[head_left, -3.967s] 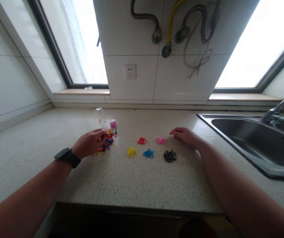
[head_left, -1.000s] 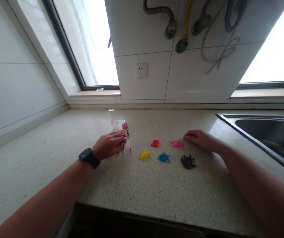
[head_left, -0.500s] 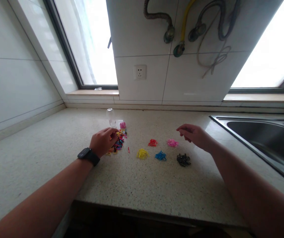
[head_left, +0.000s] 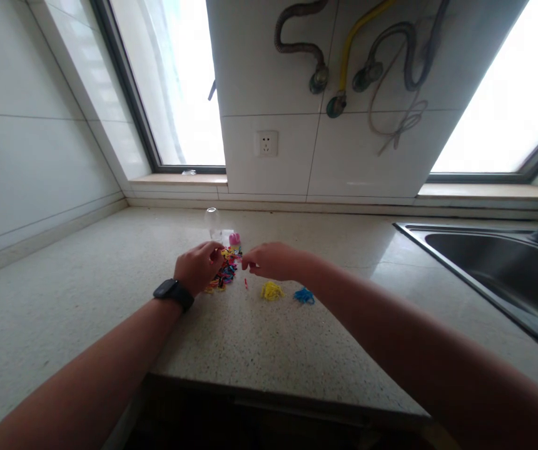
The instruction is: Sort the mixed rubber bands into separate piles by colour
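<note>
My left hand (head_left: 197, 267), with a dark watch on its wrist, rests at the left side of a mixed pile of small coloured elastic bands (head_left: 226, 272). Its thumb and fingers are curled together; whatever they hold is hidden. My right hand (head_left: 273, 260) hovers at the pile's right edge, fingers bent downward with a small gap between them and nothing visible in them. A single red band (head_left: 246, 284) lies below its fingertips. Nearer me are a yellow heap of bands (head_left: 271, 290) and a blue heap of bands (head_left: 304, 295), the blue one beside my right forearm.
Behind the pile stand a clear bottle-like container (head_left: 211, 224) and a small pink object (head_left: 234, 239). A steel sink (head_left: 480, 262) is set into the speckled counter (head_left: 231, 350) at the right. A socket (head_left: 267, 144) and hoses are on the tiled wall.
My right hand has swung left from beside the pink heap to the mixed pile. Its arm now covers the red, pink and black heaps. My left hand stays at the pile.
</note>
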